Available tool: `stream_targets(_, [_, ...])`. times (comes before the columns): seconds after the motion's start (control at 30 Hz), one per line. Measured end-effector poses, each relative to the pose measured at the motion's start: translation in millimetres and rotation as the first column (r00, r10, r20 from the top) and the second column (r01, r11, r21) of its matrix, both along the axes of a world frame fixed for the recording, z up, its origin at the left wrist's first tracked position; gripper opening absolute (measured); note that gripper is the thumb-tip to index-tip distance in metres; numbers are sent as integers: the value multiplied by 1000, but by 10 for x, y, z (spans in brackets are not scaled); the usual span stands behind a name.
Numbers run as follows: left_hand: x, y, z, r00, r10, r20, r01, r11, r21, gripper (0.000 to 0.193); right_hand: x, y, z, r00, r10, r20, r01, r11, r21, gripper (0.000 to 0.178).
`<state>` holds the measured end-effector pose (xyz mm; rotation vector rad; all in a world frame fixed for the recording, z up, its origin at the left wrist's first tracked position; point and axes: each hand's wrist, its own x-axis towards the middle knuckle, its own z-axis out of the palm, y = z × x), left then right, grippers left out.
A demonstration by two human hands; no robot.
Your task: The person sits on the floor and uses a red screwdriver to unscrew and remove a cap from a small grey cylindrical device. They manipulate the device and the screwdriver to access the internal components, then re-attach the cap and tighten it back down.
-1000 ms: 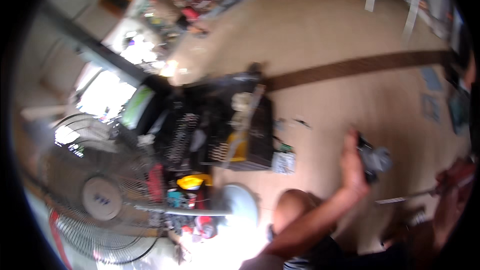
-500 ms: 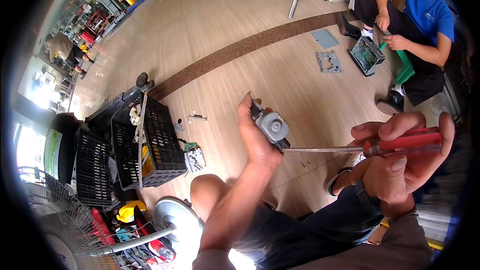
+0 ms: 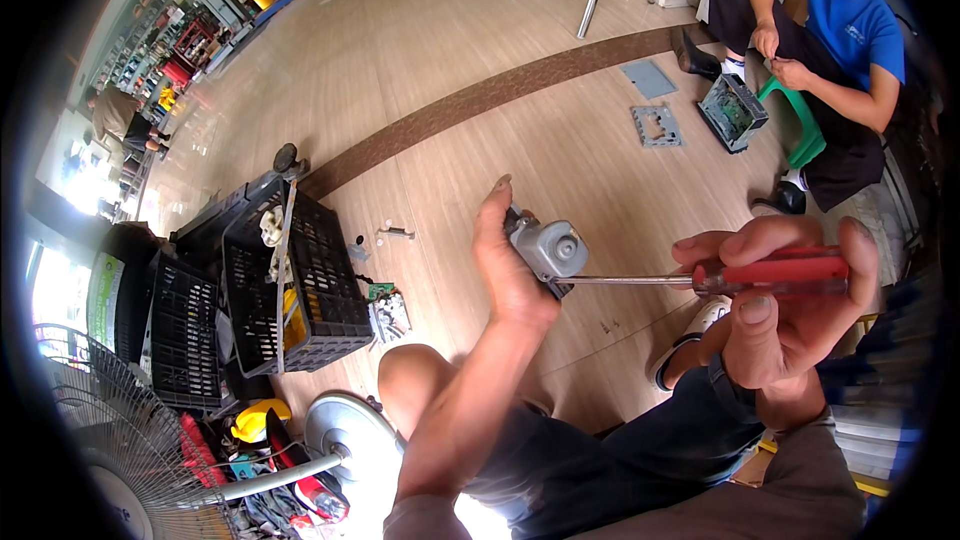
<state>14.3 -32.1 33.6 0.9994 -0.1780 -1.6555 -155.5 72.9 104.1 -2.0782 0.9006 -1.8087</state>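
Observation:
In the middle, my left hand (image 3: 515,265) is wrapped round a small grey metal motor (image 3: 553,248), with its round raised end facing up. Part of the motor is hidden by the palm and fingers. To the right, my right hand (image 3: 775,305) grips the red handle of a screwdriver (image 3: 770,275). Its long metal shaft points left, and the tip meets the lower right edge of the motor; whether it sits in a screw cannot be made out.
A black plastic crate (image 3: 320,285) stands to the left, near a standing fan (image 3: 130,440). Small loose parts (image 3: 392,315) lie beside it. Across the floor, a co-worker in blue (image 3: 845,30) sits near an opened metal case (image 3: 733,112) and flat metal plates (image 3: 655,126).
My right hand and the screwdriver have shifted slightly left and up. The motor has turned a little in my left hand. The co-worker's hands have moved slightly.

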Motion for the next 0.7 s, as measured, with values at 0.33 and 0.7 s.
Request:
stream_targets(0.33, [-44,-7,-73,1000,5,8,-5,1000,-19,27,-6,-41,-71,999,15,40,-14,999,-46,75])
stream_targets(0.7, [-59,-36,-94,999,17,36,-17,1000,-22,27,-25,-84,-60,1000,30,-5,-30,999,-34,71])
